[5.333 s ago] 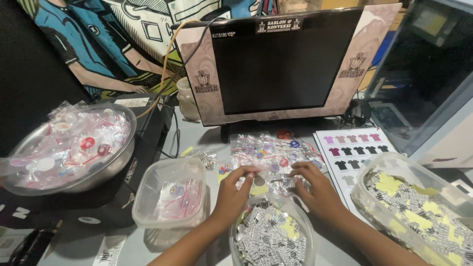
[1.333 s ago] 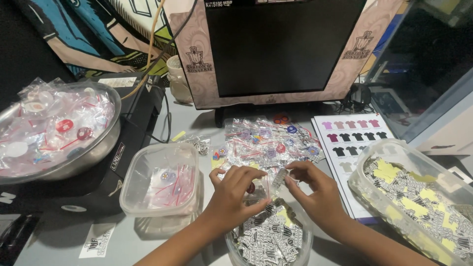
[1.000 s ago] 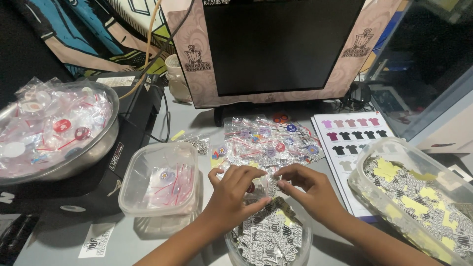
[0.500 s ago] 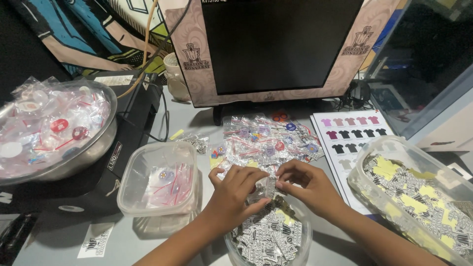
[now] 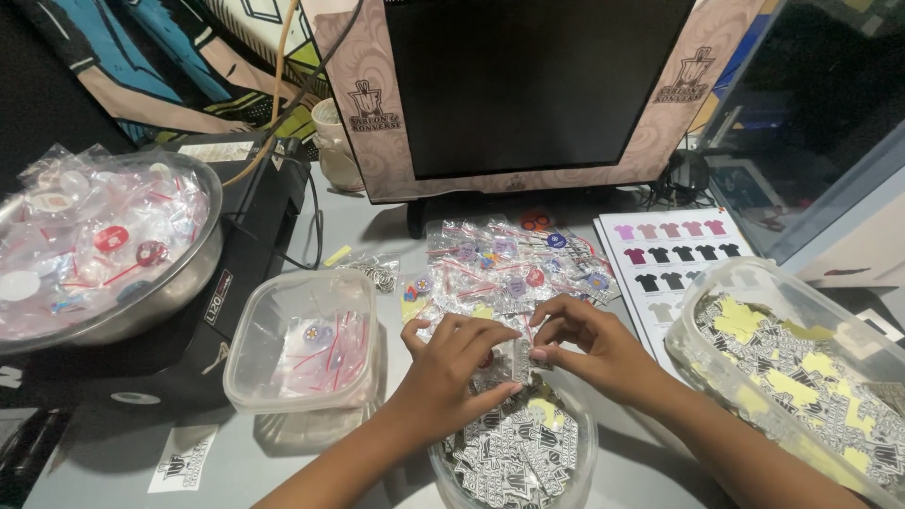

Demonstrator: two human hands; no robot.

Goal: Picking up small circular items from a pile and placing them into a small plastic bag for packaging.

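Note:
My left hand (image 5: 452,368) and my right hand (image 5: 589,344) meet over the far rim of a round clear tub (image 5: 514,452) full of black-and-white stickers. Between the fingertips of both hands sits a small clear plastic bag (image 5: 517,356) with a sticker and a small round badge in it. Just beyond my hands lies a heap of small zip bags with colourful pin badges (image 5: 504,269) on the grey desk.
A square clear tub (image 5: 304,341) with a few bagged badges stands left. A steel bowl (image 5: 104,254) of bagged badges rests on a black box. A large clear container of stickers (image 5: 801,372), a shirt colour chart (image 5: 674,259) and a dark monitor (image 5: 537,85) are around.
My hands have drawn together over the round tub, both now pinching the small bag. The camera has tipped slightly, otherwise the desk is unchanged.

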